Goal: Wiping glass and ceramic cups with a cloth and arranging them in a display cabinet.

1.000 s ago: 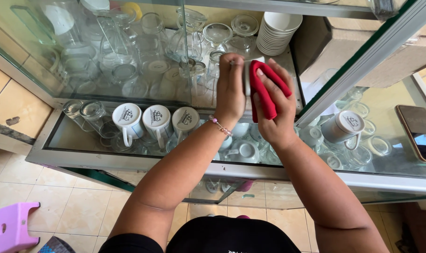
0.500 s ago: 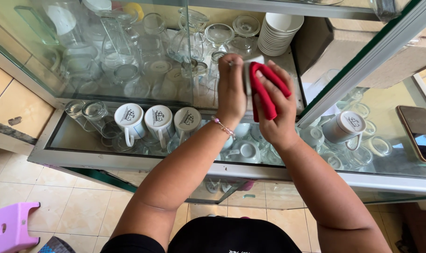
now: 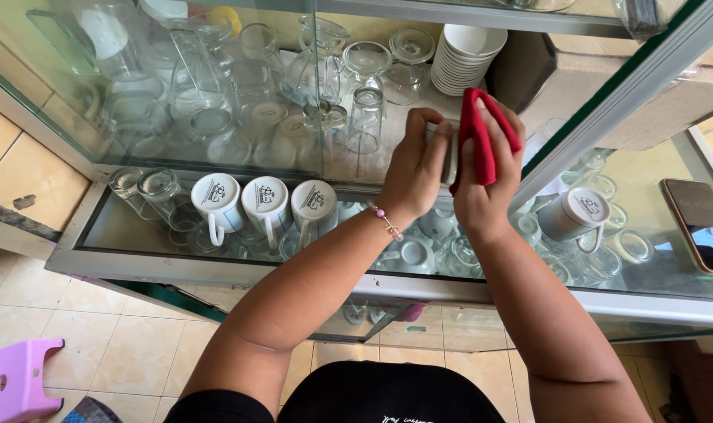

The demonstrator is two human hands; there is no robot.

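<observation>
Both hands had shifted right toward frame centre; the left hand (image 3: 415,168) gripped a white cup (image 3: 449,150) while the right hand (image 3: 488,184) pressed a red cloth (image 3: 482,141) against it, above the glass cabinet shelf (image 3: 388,168).

A white cup (image 3: 449,150), mostly hidden, is pressed against a folded red cloth (image 3: 482,141).

Mostly hidden between the left hand (image 3: 414,168) and the red cloth (image 3: 482,137): a white cup (image 3: 450,153), only a thin strip showing, kind uncertain. Right hand (image 3: 486,184) fingers partly covered by the cloth. Cut off at the right edge: a phone (image 3: 701,223). Cut off at the lower left corner: a pink stool (image 3: 16,384). Blurred through glass: cups on the lower shelf (image 3: 419,254)
</observation>
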